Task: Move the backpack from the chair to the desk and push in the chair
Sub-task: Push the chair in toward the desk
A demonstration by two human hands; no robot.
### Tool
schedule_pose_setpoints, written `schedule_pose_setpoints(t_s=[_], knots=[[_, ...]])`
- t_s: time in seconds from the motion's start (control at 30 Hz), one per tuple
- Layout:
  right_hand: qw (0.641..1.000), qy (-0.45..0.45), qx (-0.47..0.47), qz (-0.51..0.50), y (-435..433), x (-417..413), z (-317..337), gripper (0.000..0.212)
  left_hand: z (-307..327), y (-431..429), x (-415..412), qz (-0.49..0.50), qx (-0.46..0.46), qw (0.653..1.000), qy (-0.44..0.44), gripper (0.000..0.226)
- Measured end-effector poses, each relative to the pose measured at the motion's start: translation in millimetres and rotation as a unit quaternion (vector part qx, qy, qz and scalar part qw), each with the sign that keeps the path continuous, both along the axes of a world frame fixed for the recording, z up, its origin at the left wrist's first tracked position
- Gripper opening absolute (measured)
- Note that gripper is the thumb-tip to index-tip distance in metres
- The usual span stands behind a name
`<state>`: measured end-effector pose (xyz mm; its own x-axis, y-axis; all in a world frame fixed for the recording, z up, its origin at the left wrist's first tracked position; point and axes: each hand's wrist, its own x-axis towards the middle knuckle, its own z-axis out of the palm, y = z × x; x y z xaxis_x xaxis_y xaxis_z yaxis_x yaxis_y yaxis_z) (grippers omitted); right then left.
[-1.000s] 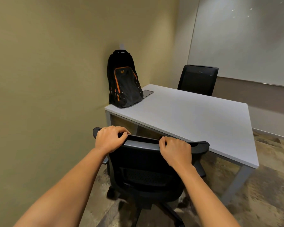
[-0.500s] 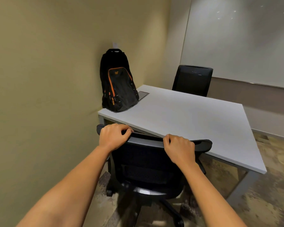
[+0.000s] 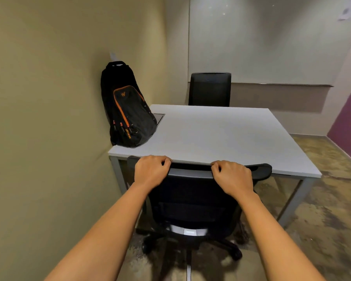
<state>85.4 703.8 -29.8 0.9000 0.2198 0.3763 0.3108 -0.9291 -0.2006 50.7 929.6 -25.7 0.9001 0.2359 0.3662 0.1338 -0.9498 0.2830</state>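
A black backpack (image 3: pixel 128 112) with orange trim stands upright on the near left corner of the white desk (image 3: pixel 221 136), leaning against the beige wall. A black office chair (image 3: pixel 193 201) stands at the desk's near edge, its backrest top touching the edge and its seat hidden under the desk. My left hand (image 3: pixel 150 171) grips the top of the backrest on its left side. My right hand (image 3: pixel 231 177) grips the same top edge further right.
A second black chair (image 3: pixel 210 89) stands at the far side of the desk. The beige wall (image 3: pixel 49 118) runs close along the left. A whiteboard (image 3: pixel 272 41) hangs on the far wall. A purple wall (image 3: pixel 349 122) is at the right. Patterned carpet (image 3: pixel 322 220) covers the floor.
The chair has rolled forward until its backrest meets the desk edge, with both hands still on it. The view has swung to face the desk more squarely.
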Motion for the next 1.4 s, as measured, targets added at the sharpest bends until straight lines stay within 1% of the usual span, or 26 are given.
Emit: schedule_pose_setpoints(t_s=[0.07, 0.13, 0.27, 0.43, 0.67, 0.93, 1.4], knots=[[1.0, 0.02, 0.005, -0.002, 5.0, -2.1, 2.3, 0.042, 1.3, 2.3, 5.9, -0.021, 0.01, 0.998, 0.059, 0.039], [0.999, 0.041, 0.0, -0.009, 8.0, -2.1, 3.6, 0.044, 1.0, 2.2, 8.2, -0.027, 0.012, 0.997, 0.072, 0.039], [0.998, 0.063, 0.001, -0.03, 12.1, 2.5, 6.7, 0.046, 0.8, 6.7, 15.6, -0.033, 0.007, 0.997, 0.066, 0.041], [0.998, 0.054, 0.001, -0.04, 23.0, 13.1, 8.3, 0.045, 3.9, 17.8, 29.7, -0.045, -0.003, 0.996, 0.073, 0.041], [0.998, 0.047, 0.001, -0.028, 40.5, 43.0, 9.7, 0.045, 4.2, 35.8, 60.9, -0.045, 0.0, 0.996, 0.079, 0.042], [0.998, 0.067, 0.006, -0.019, 48.8, 96.8, 8.2, 0.047, 4.2, 42.4, 105.3, -0.035, -0.001, 0.997, 0.071, 0.042], [0.997, 0.07, 0.005, 0.013, 58.7, 167.6, 8.9, 0.047, 9.7, 50.4, 166.4, -0.018, 0.033, 0.995, 0.088, 0.043]])
